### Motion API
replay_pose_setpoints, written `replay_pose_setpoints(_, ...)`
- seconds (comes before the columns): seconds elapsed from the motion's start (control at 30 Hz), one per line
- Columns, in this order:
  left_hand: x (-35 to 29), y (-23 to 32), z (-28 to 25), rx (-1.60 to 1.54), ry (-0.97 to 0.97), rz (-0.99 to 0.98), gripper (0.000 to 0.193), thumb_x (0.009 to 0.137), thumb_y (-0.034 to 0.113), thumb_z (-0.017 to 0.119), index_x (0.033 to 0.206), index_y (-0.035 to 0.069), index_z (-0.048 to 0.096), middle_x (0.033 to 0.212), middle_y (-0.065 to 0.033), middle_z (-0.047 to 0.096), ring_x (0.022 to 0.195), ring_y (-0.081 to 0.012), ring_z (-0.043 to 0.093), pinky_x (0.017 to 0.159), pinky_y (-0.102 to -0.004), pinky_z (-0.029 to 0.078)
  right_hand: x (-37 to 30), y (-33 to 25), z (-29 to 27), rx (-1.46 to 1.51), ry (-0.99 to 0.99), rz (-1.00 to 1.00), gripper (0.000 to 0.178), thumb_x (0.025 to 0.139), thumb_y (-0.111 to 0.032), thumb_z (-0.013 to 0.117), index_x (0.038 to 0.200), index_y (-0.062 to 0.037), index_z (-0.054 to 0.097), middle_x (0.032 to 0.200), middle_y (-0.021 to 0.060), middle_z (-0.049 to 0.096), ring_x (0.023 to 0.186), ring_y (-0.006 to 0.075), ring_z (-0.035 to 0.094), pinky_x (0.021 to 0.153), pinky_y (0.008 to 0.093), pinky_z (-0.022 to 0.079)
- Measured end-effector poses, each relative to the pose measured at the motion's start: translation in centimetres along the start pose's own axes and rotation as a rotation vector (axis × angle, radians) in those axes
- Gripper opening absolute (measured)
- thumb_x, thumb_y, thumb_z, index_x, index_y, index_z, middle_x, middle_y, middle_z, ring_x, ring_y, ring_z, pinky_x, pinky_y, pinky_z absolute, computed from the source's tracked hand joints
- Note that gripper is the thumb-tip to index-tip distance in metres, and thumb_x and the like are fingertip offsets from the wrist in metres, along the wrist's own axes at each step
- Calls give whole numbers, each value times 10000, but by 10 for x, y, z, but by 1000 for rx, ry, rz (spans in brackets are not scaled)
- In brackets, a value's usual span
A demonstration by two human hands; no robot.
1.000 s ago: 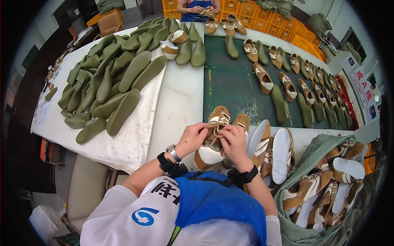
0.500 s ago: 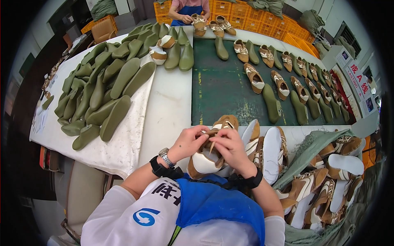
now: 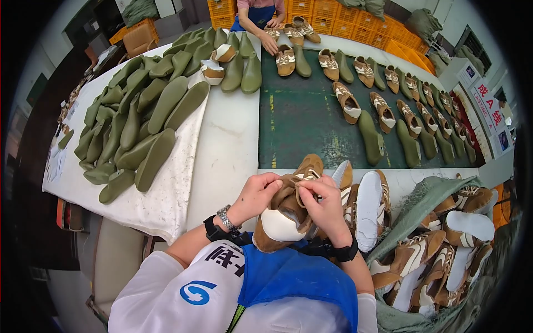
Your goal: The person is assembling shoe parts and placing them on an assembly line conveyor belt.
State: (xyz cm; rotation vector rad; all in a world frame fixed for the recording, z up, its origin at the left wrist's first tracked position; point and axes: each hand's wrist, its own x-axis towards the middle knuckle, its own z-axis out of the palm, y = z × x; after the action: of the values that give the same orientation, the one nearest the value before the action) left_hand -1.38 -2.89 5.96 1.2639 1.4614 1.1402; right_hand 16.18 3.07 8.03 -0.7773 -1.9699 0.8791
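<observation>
Close to my body, a brown suede shoe upper (image 3: pixel 281 224) with white stripes and a white heel patch points away from me. My left hand (image 3: pixel 255 198) is closed on the left edge of its opening, near the tongue. On the other side my right hand (image 3: pixel 324 206) pinches a thin brown shoelace (image 3: pixel 298 194) at the top of the lacing. Fingertips of both hands nearly meet above the tongue. Right of the shoe upper lie more brown shoe uppers and a white-soled piece (image 3: pixel 368 211).
Green shoe lasts (image 3: pixel 133 127) are heaped on the white-covered table at left. Ahead, a dark green conveyor belt (image 3: pixel 302 127) carries rows of lasts and uppers. A green sack (image 3: pixel 408 222) of uppers stands at right. Across the table, a co-worker's hand (image 3: pixel 270 44) reaches toward the belt.
My right hand has drawn the lace up and right, uncovering the shoe's opening. Across the table, the co-worker has set an upper beside a last on the belt. The belt's rows have shifted slightly right.
</observation>
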Motion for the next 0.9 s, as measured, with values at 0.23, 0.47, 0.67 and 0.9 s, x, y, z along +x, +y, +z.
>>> replay_pose_setpoints(0.23,-2,2,2,-42,5,-4,218,913,142,504,984,-34,612,774,-11,616,722,-56,529,643,-228,457,2,1,2,-132,-43,-20,93,738,-124,675,675,-57,660,536,2,505,573,168,478,790,333,369)
replay_pose_setpoints(0.47,-6,11,4,160,53,106,192,895,121,515,980,-19,614,749,-91,641,674,-109,572,624,-262,471,4,7,1,-47,-79,35,102,731,-115,657,651,-53,640,515,13,487,555,176,477,795,335,374)
replay_pose_setpoints(0.67,-9,15,5,238,85,181,175,883,109,526,974,-10,618,750,-135,642,658,-171,611,619,-284,482,5,0,3,0,-54,168,106,735,-115,650,654,-49,632,535,29,514,572,192,491,802,331,376)
replay_pose_setpoints(0.9,-13,25,4,305,116,262,158,865,84,532,952,-16,619,771,-175,638,658,-275,636,603,-309,491,3,-7,12,-276,84,-163,96,751,-103,640,672,-51,624,579,42,558,630,213,520,823,380,379)
